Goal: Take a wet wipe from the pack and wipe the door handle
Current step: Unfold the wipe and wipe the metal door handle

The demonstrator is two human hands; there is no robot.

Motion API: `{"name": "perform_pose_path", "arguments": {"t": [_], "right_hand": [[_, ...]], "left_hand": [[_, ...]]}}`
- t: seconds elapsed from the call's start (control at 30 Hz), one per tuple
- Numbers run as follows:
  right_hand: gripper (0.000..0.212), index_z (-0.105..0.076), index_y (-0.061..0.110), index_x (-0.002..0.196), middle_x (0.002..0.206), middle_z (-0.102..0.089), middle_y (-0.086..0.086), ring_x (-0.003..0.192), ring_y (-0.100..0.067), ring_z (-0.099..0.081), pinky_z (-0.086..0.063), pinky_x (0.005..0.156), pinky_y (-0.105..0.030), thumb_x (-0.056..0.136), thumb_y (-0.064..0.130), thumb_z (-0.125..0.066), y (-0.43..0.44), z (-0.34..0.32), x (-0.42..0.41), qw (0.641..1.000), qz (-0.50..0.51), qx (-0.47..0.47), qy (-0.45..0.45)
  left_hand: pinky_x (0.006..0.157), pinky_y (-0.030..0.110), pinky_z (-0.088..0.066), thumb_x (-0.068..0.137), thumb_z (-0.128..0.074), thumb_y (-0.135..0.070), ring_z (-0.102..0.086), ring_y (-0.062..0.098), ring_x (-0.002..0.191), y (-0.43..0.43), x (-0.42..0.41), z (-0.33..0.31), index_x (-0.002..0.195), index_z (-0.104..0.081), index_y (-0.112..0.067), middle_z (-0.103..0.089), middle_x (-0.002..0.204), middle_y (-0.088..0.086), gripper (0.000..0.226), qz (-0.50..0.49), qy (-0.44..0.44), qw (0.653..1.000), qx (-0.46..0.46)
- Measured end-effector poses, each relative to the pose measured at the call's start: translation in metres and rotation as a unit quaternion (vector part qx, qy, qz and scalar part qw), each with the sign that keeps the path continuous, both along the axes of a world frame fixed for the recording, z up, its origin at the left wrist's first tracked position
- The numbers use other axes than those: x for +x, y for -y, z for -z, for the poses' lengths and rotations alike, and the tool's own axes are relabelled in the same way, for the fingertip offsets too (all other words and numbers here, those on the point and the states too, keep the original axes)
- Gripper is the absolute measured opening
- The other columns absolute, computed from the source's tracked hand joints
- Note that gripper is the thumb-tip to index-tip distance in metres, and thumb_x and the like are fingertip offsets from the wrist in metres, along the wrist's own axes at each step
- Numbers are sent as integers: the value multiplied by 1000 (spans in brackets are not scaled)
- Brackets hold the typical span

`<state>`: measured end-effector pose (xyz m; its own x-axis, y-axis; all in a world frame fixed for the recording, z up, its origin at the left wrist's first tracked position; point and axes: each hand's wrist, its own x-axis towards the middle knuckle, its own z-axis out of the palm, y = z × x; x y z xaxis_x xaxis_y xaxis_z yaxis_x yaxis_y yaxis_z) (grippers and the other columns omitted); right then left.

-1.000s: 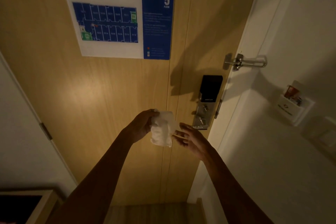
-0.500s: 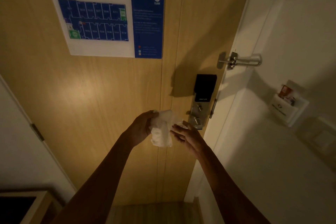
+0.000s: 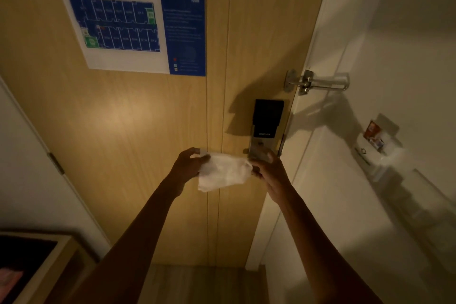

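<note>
- Door [image 3: 138, 145]: big wood panel w/ fire escape plan [image 3: 128, 22] up top. Lock plate [image 3: 265, 131] near its right edge. The handle itself is hidden behind the right hand, so can't tell how it sits.
- Risk: wet wipe [image 3: 223, 171] is stretched betw. both hands by its ends only; if one pinch slips, it could droop or drop before reaching the handle. Also poss. to rub the lock plate instead, since the handle is out of sight.
- Left hand [image 3: 188, 165]: arm extended fwd, fingers pinching the wipe's left edge.
- Right hand [image 3: 267, 171]: arm extended, fingers closed on the wipe's right end, just below the lock plate.
- Wipe pack: not in view.
</note>
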<state>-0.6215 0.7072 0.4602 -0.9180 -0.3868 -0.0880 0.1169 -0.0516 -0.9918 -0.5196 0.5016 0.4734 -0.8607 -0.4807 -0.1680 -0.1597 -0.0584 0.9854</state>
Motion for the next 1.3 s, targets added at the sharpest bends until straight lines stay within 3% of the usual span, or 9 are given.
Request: {"name": "perform_pose_path", "arguments": {"t": [0.13, 0.27, 0.37, 0.53, 0.67, 0.8, 0.97, 1.1, 1.3], "right_hand": [[38, -73, 42, 76, 100, -68, 7, 96, -17, -66, -55, 69, -22, 89, 8, -62, -14, -7, -7, 997, -32, 47, -54], [13, -73, 22, 99, 106, -69, -5, 100, -23, -65, -53, 88, -35, 91, 16, -64, -26, -7, -11, 986, -79, 118, -89], [20, -72, 17, 102, 95, -70, 5, 91, -11, -66, -48, 78, -18, 83, 22, -75, -35, -2, -12, 956, -122, 208, -168], [28, -72, 5, 107, 100, -74, -7, 81, -6, -59, -40, 72, -11, 85, 22, -73, -41, 18, -8, 889, -101, 339, -291], [26, -74, 6, 101, 99, -74, -9, 78, -6, -59, -38, 67, -9, 86, 26, -72, -47, 30, -10, 879, -83, 353, -310], [23, -74, 9, 99, 99, -72, -6, 78, -4, -56, -37, 69, -7, 85, 28, -72, -50, 40, -14, 875, -24, 358, -326], [24, -74, 12, 100, 95, -76, -5, 77, -8, -66, -52, 79, -21, 88, 31, -68, -46, 49, -20, 875, 49, 356, -324], [21, -74, 11, 97, 103, -67, -6, 94, -19, -63, -54, 87, -34, 85, 28, -72, -46, 63, -20, 892, 113, 330, -289], [19, -76, 11, 93, 87, -75, 1, 75, -5, -68, -53, 78, -19, 86, 28, -71, -40, 71, -22, 911, 109, 314, -243]], "left_hand": [[72, 33, -59, 82, -71, -11, -69, 27, 90, -14, 3, 4, 103, -59, -9, -70, 102, 17, 24, -24, -14, 1000, -13], [75, 24, -57, 77, -77, -16, -70, 16, 86, -24, 4, 9, 115, -64, -20, -74, 91, 7, 40, 28, -25, 988, -148], [67, 5, -47, 74, -79, -16, -64, 4, 78, -29, 4, 13, 106, -72, -14, -73, 94, 6, 33, 57, -24, 951, -304], [70, 9, -47, 76, -78, -22, -66, 3, 76, -36, 5, 25, 91, -77, -14, -76, 90, 1, 17, 85, -2, 914, -396], [60, 13, -50, 77, -77, -24, -65, 0, 69, -38, 2, 37, 87, -76, -13, -74, 85, -1, 15, 91, 8, 913, -399], [74, 22, -56, 80, -74, -27, -66, 4, 77, -35, -10, 50, 87, -75, -14, -73, 89, -2, 15, 113, 4, 902, -416], [73, 22, -57, 81, -73, -27, -65, 0, 70, -36, -29, 60, 86, -76, -14, -75, 85, -2, 14, 130, -14, 900, -416], [74, 19, -55, 80, -74, -26, -67, 2, 74, -37, -41, 65, 86, -76, -12, -75, 85, -2, 15, 134, -46, 910, -390], [65, 11, -54, 78, -76, -19, -68, -2, 62, -37, -57, 74, 89, -75, -11, -74, 78, -2, 13, 107, -36, 949, -296]]}}
